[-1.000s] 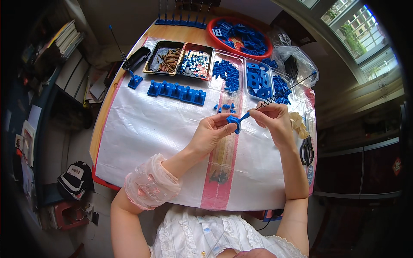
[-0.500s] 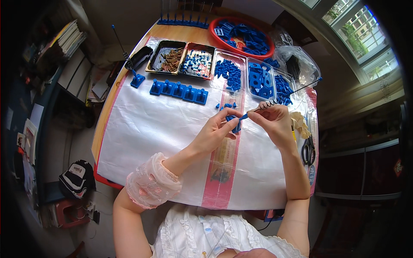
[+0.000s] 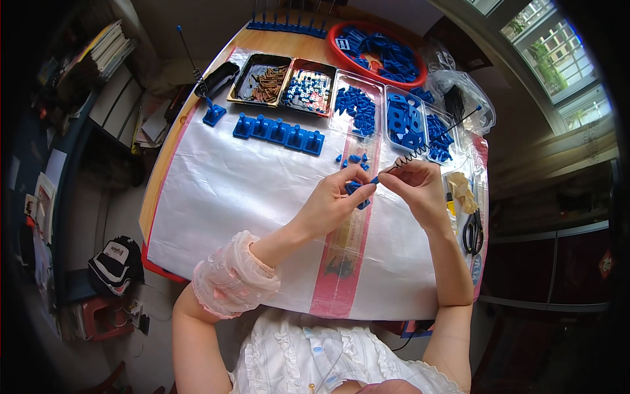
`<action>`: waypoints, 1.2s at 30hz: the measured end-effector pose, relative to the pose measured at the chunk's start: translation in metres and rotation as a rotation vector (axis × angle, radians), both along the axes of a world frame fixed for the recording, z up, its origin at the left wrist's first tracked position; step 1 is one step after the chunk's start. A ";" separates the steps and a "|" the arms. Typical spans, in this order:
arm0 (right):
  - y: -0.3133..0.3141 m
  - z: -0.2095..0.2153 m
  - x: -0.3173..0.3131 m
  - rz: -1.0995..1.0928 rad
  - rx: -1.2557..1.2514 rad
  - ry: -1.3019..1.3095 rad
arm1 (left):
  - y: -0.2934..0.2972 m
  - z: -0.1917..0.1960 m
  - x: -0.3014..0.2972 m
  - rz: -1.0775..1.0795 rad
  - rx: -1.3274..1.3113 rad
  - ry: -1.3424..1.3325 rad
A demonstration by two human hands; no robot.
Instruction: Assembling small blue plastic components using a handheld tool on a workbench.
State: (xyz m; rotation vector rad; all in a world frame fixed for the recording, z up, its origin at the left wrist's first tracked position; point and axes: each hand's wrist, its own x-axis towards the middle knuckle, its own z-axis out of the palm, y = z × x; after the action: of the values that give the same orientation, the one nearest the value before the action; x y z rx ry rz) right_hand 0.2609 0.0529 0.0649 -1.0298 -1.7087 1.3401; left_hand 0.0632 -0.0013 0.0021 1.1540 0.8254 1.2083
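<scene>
- One table (image 3: 197, 177) under a white sheet carries everything.
- Four trays (image 3: 308, 85) and a red bowl (image 3: 367, 72) line its far edge.
- Left hand (image 3: 335, 200) pinches a small blue part (image 3: 354, 189) near the table's middle.
- Right hand (image 3: 417, 187) grips a thin coiled-spring rod (image 3: 420, 150), its tip at that part.

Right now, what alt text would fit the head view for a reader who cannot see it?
Seen from above, a person's left hand pinches a small blue plastic part while the right hand holds a thin rod with a coiled spring against it. They work over a white sheet on a table, trays of blue parts behind.
</scene>
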 end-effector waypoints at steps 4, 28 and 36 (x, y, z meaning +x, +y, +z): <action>0.001 0.003 0.001 0.027 -0.002 0.005 | 0.001 -0.004 -0.002 0.004 0.053 0.071; 0.003 0.006 0.000 0.051 -0.022 -0.014 | 0.000 0.006 -0.005 0.079 0.105 0.182; 0.004 0.005 0.002 0.055 -0.026 -0.014 | 0.000 0.008 -0.007 0.063 0.132 0.236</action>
State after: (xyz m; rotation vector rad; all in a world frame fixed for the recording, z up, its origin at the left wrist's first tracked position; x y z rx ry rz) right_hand 0.2628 0.0566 0.0701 -1.0152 -1.7458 1.3965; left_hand 0.0561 -0.0017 0.0100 1.4066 0.9765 1.2074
